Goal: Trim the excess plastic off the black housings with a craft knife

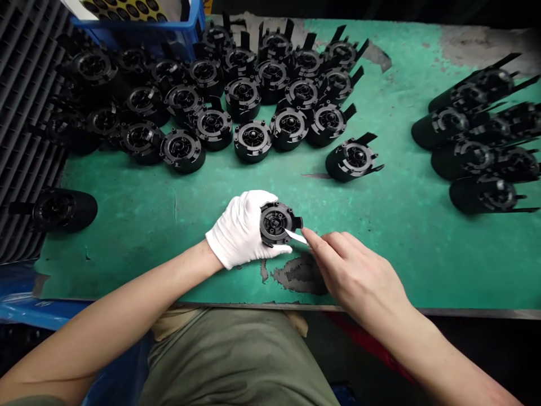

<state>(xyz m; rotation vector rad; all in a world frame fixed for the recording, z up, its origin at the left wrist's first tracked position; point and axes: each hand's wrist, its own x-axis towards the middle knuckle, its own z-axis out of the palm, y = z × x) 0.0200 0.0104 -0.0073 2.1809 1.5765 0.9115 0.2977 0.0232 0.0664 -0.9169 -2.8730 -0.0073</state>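
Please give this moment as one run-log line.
left hand: gloved, holds black part; right hand: bare, holds blade, tip at part; table: green

The counter (406, 225) is coloured green, broken by grey patches (300, 274). Solid black is shared by the held part (276, 223) and the clustered parts (253, 140). White is shown by the glove (240, 228) and the blade (297, 237) alike. The bin (139, 32) is coloured blue; its yellow sheet (127, 9) is patterned with black ovals. The trousers (236, 361) are coloured olive.

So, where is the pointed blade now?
In the head view, just right of centre: the right hand holds the pointed blade at the black housing in the left hand.
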